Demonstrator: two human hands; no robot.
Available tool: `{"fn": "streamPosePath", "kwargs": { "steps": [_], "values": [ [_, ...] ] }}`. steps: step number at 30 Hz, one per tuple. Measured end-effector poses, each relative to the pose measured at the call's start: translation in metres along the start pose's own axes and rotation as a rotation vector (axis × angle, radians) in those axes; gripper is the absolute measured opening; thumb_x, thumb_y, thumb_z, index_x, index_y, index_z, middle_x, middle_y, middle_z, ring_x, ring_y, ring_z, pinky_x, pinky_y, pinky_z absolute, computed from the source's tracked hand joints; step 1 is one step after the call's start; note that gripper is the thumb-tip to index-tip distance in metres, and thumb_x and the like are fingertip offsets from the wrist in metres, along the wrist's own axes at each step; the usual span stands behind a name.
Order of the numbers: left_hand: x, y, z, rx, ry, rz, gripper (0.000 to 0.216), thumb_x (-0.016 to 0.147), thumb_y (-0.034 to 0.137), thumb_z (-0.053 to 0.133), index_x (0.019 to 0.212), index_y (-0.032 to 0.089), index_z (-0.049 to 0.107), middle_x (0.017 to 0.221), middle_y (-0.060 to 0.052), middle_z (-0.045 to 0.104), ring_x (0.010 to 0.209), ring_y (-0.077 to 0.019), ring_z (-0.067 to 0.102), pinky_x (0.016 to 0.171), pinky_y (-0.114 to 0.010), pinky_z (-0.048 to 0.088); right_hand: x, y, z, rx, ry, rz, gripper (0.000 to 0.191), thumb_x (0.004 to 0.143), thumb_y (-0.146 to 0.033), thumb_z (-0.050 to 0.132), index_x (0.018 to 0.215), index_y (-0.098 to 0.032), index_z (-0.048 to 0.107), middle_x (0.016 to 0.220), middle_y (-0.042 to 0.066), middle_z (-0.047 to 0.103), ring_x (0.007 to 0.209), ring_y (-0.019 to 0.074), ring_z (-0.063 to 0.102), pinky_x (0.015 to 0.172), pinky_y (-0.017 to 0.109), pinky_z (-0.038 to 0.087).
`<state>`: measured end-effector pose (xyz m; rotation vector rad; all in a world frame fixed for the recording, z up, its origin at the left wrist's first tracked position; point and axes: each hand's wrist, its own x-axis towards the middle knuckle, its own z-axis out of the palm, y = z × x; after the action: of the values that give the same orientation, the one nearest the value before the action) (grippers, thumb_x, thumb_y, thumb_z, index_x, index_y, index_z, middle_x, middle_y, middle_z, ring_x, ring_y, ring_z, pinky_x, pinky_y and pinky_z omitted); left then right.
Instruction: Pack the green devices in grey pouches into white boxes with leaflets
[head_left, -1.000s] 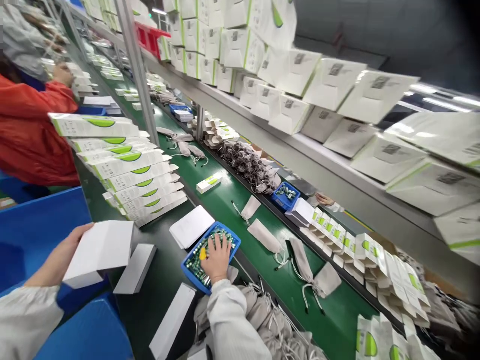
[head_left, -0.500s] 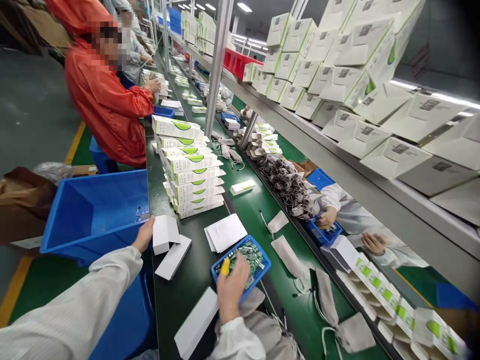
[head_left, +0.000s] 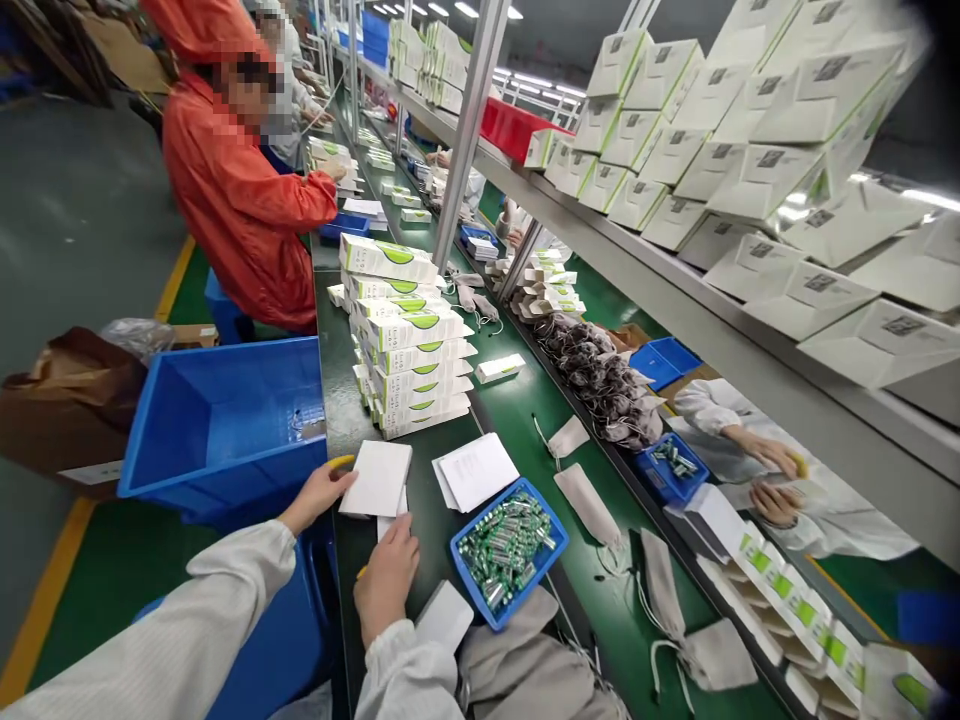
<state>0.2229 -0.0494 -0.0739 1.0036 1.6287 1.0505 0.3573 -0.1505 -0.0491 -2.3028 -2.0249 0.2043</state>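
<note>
A white flat box (head_left: pixel 376 478) is held at its near-left corner by the left hand (head_left: pixel 319 493), thumb and fingers closed on the edge, a yellow finger cot showing at the fingertip. The box lies on the dark surface (head_left: pixel 420 520), its long axis running from about seven o'clock toward one o'clock. The right hand (head_left: pixel 386 577) rests just below it, at about six o'clock from the box, fingers curled loosely with the tips against a second white piece (head_left: pixel 385 526) that peeks out under the box; whether anything is gripped there cannot be told. The left hand is the nearer to the box and already on it.

At three o'clock from the right hand stands the blue tray (head_left: pixel 541 571) of small green cells, with a white sheet (head_left: pixel 476 470) at twelve o'clock from the tray.

Against the earlier frames, the right hand has been lifted out of the tray and brought leftward to the white pieces, while the box has been laid flatter and closer to the middle of the surface.
</note>
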Motion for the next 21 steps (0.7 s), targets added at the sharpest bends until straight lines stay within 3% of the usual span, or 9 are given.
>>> {"fn": "streamPosePath", "kwargs": {
  "steps": [2,5,8,10,12,15,17,19,21],
  "values": [
    [0.002,-0.001,0.014,0.028,0.010,-0.009,0.023,0.088,0.027,0.057,0.106,0.013,0.058,0.101,-0.005,0.063,0.084,-0.0171,0.063,0.074,-0.036,0.054,-0.009,0.013,-0.003,-0.046,0.002,-0.010,0.082,0.050,0.005,0.065,0.130,-0.003,0.045,0.132,0.022,0.047,0.105,0.0360,0.052,0.091,0.048,0.041],
    [0.010,0.005,0.029,0.072,0.141,-0.019,0.026,0.088,0.028,0.057,0.109,0.014,0.057,0.108,-0.007,0.061,0.093,-0.0200,0.061,0.081,-0.041,0.052,-0.018,0.023,-0.003,-0.087,0.009,-0.010,0.068,0.059,0.005,0.059,0.126,-0.006,0.050,0.128,0.021,0.051,0.113,0.0346,0.048,0.095,0.048,0.036],
    [0.008,0.008,0.029,0.091,0.325,0.031,0.033,0.089,0.030,0.054,0.118,0.016,0.052,0.121,-0.009,0.054,0.107,-0.0244,0.055,0.090,-0.047,0.046,-0.020,0.025,0.001,-0.100,0.007,-0.004,0.058,0.067,0.004,0.053,0.124,-0.003,0.050,0.127,0.021,0.052,0.114,0.0312,0.049,0.096,0.043,0.037],
    [-0.007,0.005,0.020,0.096,0.357,0.117,0.034,0.091,0.032,0.051,0.121,0.017,0.050,0.125,-0.010,0.052,0.111,-0.0254,0.053,0.093,-0.049,0.044,-0.018,0.024,0.003,-0.098,0.001,0.005,0.055,0.069,0.003,0.053,0.124,-0.001,0.050,0.125,0.021,0.053,0.115,0.0294,0.049,0.098,0.040,0.036],
    [-0.032,-0.005,0.011,0.107,0.239,0.233,0.030,0.091,0.034,0.049,0.114,0.016,0.054,0.117,-0.009,0.057,0.106,-0.0238,0.056,0.092,-0.048,0.044,-0.015,0.023,0.003,-0.091,-0.011,0.016,0.056,0.070,-0.001,0.059,0.125,-0.002,0.048,0.125,0.019,0.052,0.116,0.0281,0.048,0.099,0.039,0.035],
    [-0.071,-0.024,0.005,0.140,-0.110,0.406,0.031,0.089,0.038,0.052,0.109,0.015,0.059,0.113,-0.009,0.062,0.105,-0.0228,0.059,0.093,-0.046,0.045,-0.009,0.025,-0.001,-0.075,-0.027,0.025,0.054,0.074,-0.013,0.063,0.125,-0.009,0.047,0.128,0.014,0.050,0.117,0.0263,0.046,0.098,0.042,0.035],
    [-0.089,-0.035,0.007,0.172,-0.305,0.473,0.046,0.082,0.040,0.059,0.121,0.017,0.053,0.129,-0.012,0.054,0.117,-0.0260,0.052,0.099,-0.047,0.041,-0.009,0.030,-0.004,-0.056,-0.041,0.019,0.047,0.075,-0.016,0.064,0.120,-0.012,0.050,0.123,0.011,0.053,0.113,0.0248,0.048,0.095,0.042,0.037],
    [-0.098,-0.042,0.013,0.215,-0.439,0.494,0.073,0.069,0.038,0.070,0.133,0.019,0.042,0.141,-0.014,0.043,0.127,-0.0295,0.042,0.104,-0.046,0.037,-0.013,0.036,-0.007,-0.036,-0.068,-0.004,0.047,0.068,-0.015,0.069,0.113,-0.012,0.054,0.115,0.009,0.056,0.108,0.0246,0.050,0.092,0.041,0.039],
    [-0.098,-0.046,0.019,0.258,-0.548,0.488,0.089,0.057,0.030,0.077,0.137,0.021,0.038,0.141,-0.012,0.043,0.128,-0.0310,0.041,0.107,-0.044,0.034,-0.022,0.043,-0.008,-0.017,-0.097,-0.035,0.053,0.059,-0.010,0.073,0.109,-0.012,0.056,0.111,0.008,0.058,0.107,0.0255,0.051,0.092,0.040,0.039]
  ]
}}
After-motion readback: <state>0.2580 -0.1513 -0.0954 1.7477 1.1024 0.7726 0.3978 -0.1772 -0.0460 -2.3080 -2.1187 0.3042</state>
